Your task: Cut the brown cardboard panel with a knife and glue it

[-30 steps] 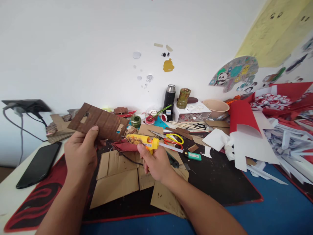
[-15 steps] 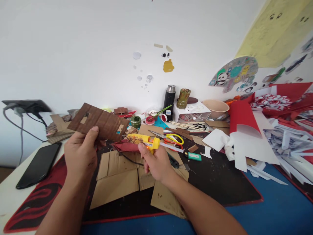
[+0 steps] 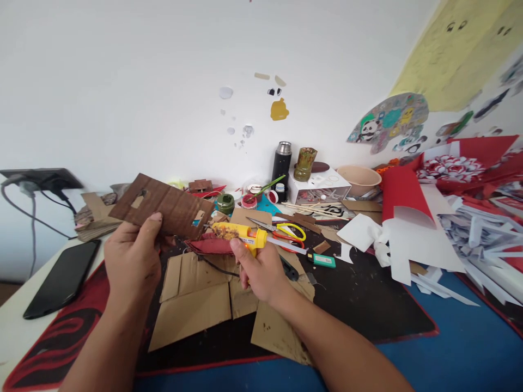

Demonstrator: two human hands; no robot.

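My left hand (image 3: pixel 137 250) pinches the lower edge of a brown wood-patterned panel (image 3: pixel 169 206), thumb on its face. Two small cut-outs show in the panel, one near each end. Wrapped around a yellow hot glue gun (image 3: pixel 241 234) is my right hand (image 3: pixel 261 267). The gun's nozzle points left at the panel's right edge, close to it; whether they touch I cannot tell. A white glue stick (image 3: pixel 287 244) sticks out of the gun's back. Beneath both hands lie folded cardboard pieces (image 3: pixel 192 313) and a dark red piece (image 3: pixel 214 245).
Scissors with yellow handles (image 3: pixel 295 230) and a green box-cutter-like item (image 3: pixel 324 261) lie right of the gun. A black phone (image 3: pixel 63 279) rests at left. Behind stand a black thermos (image 3: pixel 281 163) and a white box (image 3: pixel 321 185). Paper strips (image 3: pixel 482 234) pile up at right.
The panel has tilted slightly and shifted a little left in my left hand. The whole view has drifted slightly; the glue gun stays almost in place.
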